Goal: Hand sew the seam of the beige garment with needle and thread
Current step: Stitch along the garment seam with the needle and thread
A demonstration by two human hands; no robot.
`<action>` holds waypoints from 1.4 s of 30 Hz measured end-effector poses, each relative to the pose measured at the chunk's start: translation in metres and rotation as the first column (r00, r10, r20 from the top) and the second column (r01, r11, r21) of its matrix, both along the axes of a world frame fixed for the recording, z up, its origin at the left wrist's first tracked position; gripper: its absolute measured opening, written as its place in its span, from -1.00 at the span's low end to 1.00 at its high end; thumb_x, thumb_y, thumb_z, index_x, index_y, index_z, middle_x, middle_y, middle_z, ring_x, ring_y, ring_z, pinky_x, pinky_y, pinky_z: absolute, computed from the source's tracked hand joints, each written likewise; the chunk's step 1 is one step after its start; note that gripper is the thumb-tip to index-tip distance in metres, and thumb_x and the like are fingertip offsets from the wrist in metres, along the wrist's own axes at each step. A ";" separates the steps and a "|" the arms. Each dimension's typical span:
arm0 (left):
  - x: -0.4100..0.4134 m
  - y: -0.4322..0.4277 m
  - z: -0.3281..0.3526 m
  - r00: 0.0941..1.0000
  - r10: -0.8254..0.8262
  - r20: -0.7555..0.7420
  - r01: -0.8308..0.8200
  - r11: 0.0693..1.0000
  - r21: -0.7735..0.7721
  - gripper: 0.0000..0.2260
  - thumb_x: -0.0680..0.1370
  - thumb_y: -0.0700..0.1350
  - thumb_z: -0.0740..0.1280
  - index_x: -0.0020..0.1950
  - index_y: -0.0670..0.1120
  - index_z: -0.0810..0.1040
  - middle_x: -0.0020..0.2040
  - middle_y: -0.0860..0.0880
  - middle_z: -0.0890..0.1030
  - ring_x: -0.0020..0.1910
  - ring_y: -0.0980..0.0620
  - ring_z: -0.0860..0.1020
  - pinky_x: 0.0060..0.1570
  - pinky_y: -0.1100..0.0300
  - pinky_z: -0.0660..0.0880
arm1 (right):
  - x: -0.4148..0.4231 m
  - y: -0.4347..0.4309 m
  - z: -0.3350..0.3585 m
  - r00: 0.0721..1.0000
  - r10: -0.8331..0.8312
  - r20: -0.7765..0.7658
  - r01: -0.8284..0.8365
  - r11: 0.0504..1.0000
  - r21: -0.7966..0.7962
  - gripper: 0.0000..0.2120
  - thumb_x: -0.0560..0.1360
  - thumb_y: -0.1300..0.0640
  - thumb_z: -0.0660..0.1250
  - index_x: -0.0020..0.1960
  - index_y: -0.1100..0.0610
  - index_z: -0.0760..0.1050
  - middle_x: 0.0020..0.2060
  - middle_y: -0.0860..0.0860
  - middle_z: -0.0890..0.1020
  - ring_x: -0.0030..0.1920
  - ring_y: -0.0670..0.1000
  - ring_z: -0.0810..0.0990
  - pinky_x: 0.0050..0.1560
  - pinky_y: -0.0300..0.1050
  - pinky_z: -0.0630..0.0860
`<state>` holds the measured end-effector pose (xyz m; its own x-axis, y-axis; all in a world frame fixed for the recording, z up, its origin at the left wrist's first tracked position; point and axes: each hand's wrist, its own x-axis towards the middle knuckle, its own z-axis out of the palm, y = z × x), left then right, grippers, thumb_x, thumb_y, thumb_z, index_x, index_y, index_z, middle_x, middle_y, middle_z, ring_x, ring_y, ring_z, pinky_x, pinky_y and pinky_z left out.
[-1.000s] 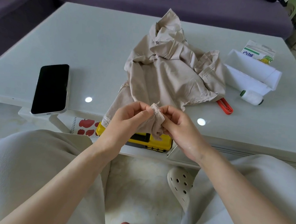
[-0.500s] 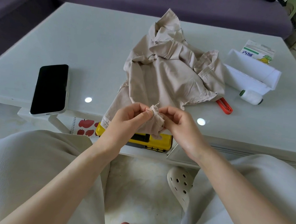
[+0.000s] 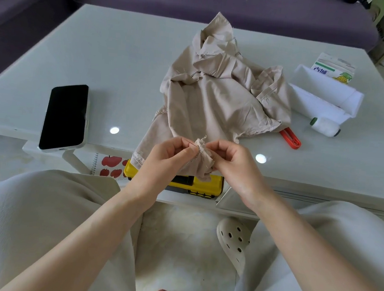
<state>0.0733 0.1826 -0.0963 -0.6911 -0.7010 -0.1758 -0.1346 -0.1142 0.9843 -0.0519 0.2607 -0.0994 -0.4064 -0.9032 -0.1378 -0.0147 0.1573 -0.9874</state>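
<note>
A pale glossy table [image 3: 124, 56] stands in front of a purple sofa [image 3: 223, 3]. At the near table edge, the left hand [image 3: 168, 157] and the right hand [image 3: 233, 163] both pinch one frayed corner of the beige garment [image 3: 214, 96] with curled fingers, one from each side. The rest of the garment lies crumpled on the table just beyond the grip. A white thread spool [image 3: 325, 126] lies well to the right of it.
</note>
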 end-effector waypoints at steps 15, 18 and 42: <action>-0.002 0.003 -0.001 0.991 0.030 0.132 -0.026 0.999 -0.033 -0.85 0.60 -0.22 0.21 -0.06 -0.25 0.52 -0.61 0.20 0.40 -0.58 0.28 0.41 -0.52 0.53 0.26 | 0.002 0.001 -0.014 0.847 -0.101 -0.522 -0.050 0.962 -0.268 -0.93 0.42 0.01 0.40 -0.10 -0.05 0.62 0.01 -0.17 0.53 0.13 -0.07 0.50 0.17 -0.29 0.38; -0.002 0.003 -0.002 0.993 0.025 0.119 -0.019 0.998 -0.053 -0.82 0.60 -0.18 0.23 -0.02 -0.29 0.53 -0.57 0.20 0.41 -0.56 0.27 0.40 -0.50 0.52 0.26 | 0.001 0.001 -0.010 0.879 -0.085 -0.469 -0.056 0.958 -0.280 -0.96 0.43 0.10 0.38 -0.15 0.03 0.61 0.00 -0.16 0.56 0.10 -0.12 0.52 0.14 -0.31 0.40; 0.000 -0.006 -0.004 0.968 0.250 0.005 -0.248 0.966 -0.078 -0.85 0.60 -0.09 0.25 -0.15 -0.07 0.51 -0.25 -0.02 0.53 -0.24 0.07 0.47 -0.25 0.15 0.43 | 0.019 0.028 -0.022 0.998 0.060 -0.013 -0.058 0.993 0.104 -0.79 0.65 0.16 0.07 -0.15 0.10 0.34 -0.50 -0.13 0.28 -0.49 -0.13 0.19 -0.43 -0.24 0.16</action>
